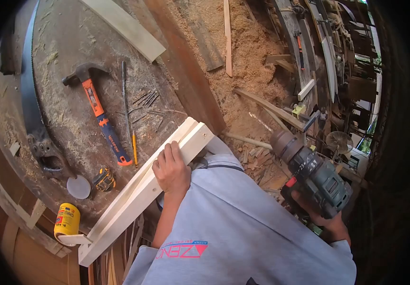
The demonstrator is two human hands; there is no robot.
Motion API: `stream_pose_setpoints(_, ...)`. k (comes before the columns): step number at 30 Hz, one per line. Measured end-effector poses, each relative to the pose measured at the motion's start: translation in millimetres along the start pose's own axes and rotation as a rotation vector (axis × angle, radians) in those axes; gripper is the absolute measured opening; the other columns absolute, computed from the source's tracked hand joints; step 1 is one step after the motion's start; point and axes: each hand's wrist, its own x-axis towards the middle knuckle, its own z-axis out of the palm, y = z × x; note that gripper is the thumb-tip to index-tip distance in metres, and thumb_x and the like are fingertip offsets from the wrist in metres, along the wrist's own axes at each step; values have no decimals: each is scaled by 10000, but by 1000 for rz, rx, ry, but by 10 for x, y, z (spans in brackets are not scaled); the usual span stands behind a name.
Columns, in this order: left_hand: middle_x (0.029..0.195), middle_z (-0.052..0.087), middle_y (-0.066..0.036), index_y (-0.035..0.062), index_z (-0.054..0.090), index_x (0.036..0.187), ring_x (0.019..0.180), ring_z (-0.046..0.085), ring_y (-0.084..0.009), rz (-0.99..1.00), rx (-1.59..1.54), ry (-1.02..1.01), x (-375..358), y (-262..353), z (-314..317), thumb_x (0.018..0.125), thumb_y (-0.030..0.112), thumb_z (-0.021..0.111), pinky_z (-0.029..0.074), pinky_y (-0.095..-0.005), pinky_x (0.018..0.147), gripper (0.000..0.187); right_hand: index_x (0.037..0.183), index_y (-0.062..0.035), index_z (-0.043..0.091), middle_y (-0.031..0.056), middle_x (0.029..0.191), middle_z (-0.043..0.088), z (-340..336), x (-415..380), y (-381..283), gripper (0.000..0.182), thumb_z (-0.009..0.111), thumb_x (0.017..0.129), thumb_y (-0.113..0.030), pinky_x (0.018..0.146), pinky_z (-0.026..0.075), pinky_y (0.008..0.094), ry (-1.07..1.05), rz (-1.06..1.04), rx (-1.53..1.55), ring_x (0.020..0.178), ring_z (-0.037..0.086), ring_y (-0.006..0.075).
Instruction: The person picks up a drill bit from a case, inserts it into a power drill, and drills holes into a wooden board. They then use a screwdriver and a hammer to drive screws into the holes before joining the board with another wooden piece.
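Note:
My left hand [172,168] is wrapped over a pale wooden frame piece [138,202] made of joined strips, with dark holes in its near face. It lies slanted along the bench edge. Out to the right, my right hand [326,221] grips a cordless drill [319,178] by its handle; the bit [261,122] points up and left, apart from the wood. On the bench lie a hammer [101,114], a pencil [135,148], a thin metal rod [125,97], several nails [147,99] and a tape measure [104,180].
A handsaw [33,104] lies at the bench's left, above a yellow can [67,219] and a round grey disc [79,187]. A board [126,28] rests at the top. Sawdust [247,52] and wood scraps cover the floor; a fan [339,141] stands far right.

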Motion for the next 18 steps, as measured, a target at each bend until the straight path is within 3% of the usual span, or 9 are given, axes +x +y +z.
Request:
stream_pose_setpoints(1, 1241, 611, -58, 66, 564, 1307, 1044, 604, -235, 12, 3, 17, 6, -12, -34, 687, 58, 649, 439, -378, 869, 626, 1136, -3, 646, 154, 1047, 676, 90, -166, 84, 309, 700, 909, -204, 849, 515, 404, 175, 90, 31, 966, 665, 252)
stream_pose_setpoints(3, 1243, 610, -60, 62, 546, 1333, 1039, 603, -239, 77, 24, 59, 17, -25, -69, 678, 54, 649, 441, -385, 882, 664, 1103, 4, 659, 161, 1024, 688, 518, 76, 765, 330, 714, 892, -244, 841, 514, 415, 282, 42, 106, 925, 668, 289)
stream_pose_setpoints(4, 1248, 607, -70, 57, 531, 1350, 1046, 602, -245, 81, 15, 54, 5, -33, -58, 672, 45, 647, 440, -391, 891, 689, 1059, 12, 667, 165, 967, 694, 741, 235, 1046, 324, 722, 875, -249, 805, 522, 428, 320, 8, 82, 872, 671, 330)
stream_pose_setpoints(7, 1263, 602, -94, 45, 501, 1382, 1061, 601, -264, 110, 7, 52, -49, -64, -70, 659, 28, 647, 437, -408, 910, 737, 949, 50, 674, 211, 816, 690, 1641, 569, 2039, 354, 758, 797, -258, 714, 536, 471, 317, 169, 231, 768, 661, 452)
stream_pose_setpoints(10, 1257, 602, -127, 32, 491, 1380, 1077, 599, -298, 132, 21, 74, -83, -151, -122, 655, 21, 653, 435, -426, 929, 742, 948, 89, 678, 287, 869, 696, 2200, 567, 2380, 421, 750, 753, -278, 751, 543, 479, 386, 303, 230, 879, 682, 475)
stream_pose_setpoints(12, 1243, 604, -144, 25, 496, 1364, 1087, 597, -317, 138, 43, 74, -104, -185, -155, 658, 20, 658, 434, -434, 938, 724, 946, 116, 688, 341, 933, 687, 2566, 507, 2896, 441, 723, 720, -260, 796, 545, 484, 226, 565, 192, 965, 681, 472)
stream_pose_setpoints(14, 1197, 607, -167, 10, 511, 1312, 1110, 589, -343, 29, -19, -209, -98, -234, -209, 676, 37, 691, 433, -442, 954, 662, 937, 119, 698, 360, 980, 674, 2977, 435, 3388, 397, 676, 711, -206, 844, 536, 488, 233, 690, 174, 1027, 662, 472)
stream_pose_setpoints(18, 1155, 606, -178, -7, 512, 1276, 1116, 583, -353, -7, -19, -244, -76, -259, -186, 686, 69, 745, 432, -446, 957, 639, 972, 125, 677, 358, 1007, 676, 3120, 223, 3627, 384, 646, 700, -144, 856, 529, 486, 222, 801, 255, 1038, 664, 475)
